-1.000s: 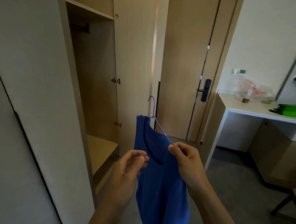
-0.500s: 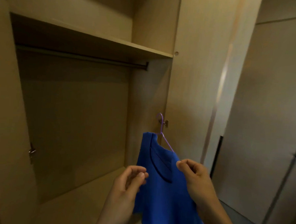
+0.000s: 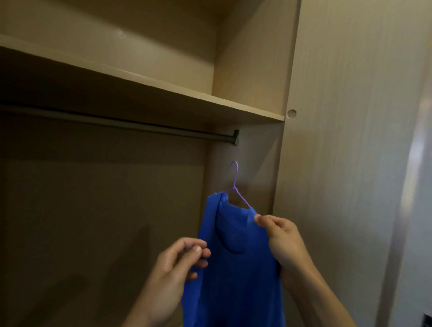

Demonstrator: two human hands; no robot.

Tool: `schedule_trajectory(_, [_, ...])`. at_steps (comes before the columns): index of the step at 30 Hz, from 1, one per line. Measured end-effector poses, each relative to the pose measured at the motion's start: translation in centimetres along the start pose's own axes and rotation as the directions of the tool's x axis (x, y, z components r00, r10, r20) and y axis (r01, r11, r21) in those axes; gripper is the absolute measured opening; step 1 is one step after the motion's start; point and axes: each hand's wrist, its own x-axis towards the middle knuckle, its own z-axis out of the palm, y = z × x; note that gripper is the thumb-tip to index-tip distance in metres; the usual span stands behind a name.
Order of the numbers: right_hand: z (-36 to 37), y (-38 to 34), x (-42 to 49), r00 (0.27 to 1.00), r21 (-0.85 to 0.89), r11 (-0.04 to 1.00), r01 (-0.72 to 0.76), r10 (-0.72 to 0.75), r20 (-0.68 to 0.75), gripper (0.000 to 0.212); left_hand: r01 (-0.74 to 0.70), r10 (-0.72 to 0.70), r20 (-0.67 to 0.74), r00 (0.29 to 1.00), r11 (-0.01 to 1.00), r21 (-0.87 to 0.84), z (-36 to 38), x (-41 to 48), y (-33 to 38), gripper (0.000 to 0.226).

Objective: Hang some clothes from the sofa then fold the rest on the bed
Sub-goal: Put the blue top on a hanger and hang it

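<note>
Currently my right hand (image 3: 283, 244) pinches the blue top (image 3: 236, 284) at its shoulder, and my left hand (image 3: 177, 266) pinches the fabric edge lower down. The purple wire hanger (image 3: 234, 188) stands with its hook free in the air, below the wardrobe rail (image 3: 136, 127) and apart from it. I cannot tell whether the wire lies inside my right-hand pinch; if only cloth is gripped, I judge the hanger may tilt or slip from the neckline during the lift, so the hook misses the rail or strikes the shelf (image 3: 163, 92).

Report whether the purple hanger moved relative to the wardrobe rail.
Yes. The purple hanger rose towards the wardrobe rail, hook now just below its right end.
</note>
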Motion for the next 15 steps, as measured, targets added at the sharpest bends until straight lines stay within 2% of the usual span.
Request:
schedule_trajectory(4, [0.7, -1.1, 9.3, 1.0, 0.042, 0.999, -0.004, 0.003, 0.011, 0.028, -0.032, 0.034, -0.064, 0.997, 0.999, 0.028, 0.8, 7.0, 1.1, 0.026])
schedule_trajectory(8, [1.2, -2.1, 18.3, 0.998, 0.1, 0.995, 0.025, -0.03, 0.049, 0.053, -0.072, 0.077, -0.124, 0.989, 0.996, 0.048, 1.5, 12.7, 2.1, 0.028])
schedule_trajectory(11, [1.9, -3.0, 23.9, 0.998, 0.088, 0.996, 0.023, -0.028, 0.052, 0.043, -0.105, 0.116, -0.172, 0.978, 0.992, 0.071, 2.2, 16.4, 2.6, 0.028])
schedule_trajectory(15, [3.7, -3.6, 30.5, 0.998, 0.048, 0.997, 0.053, -0.054, 0.018, 0.042, -0.158, 0.176, -0.2, 0.964, 0.982, 0.103, 3.2, 21.1, 3.0, 0.026])
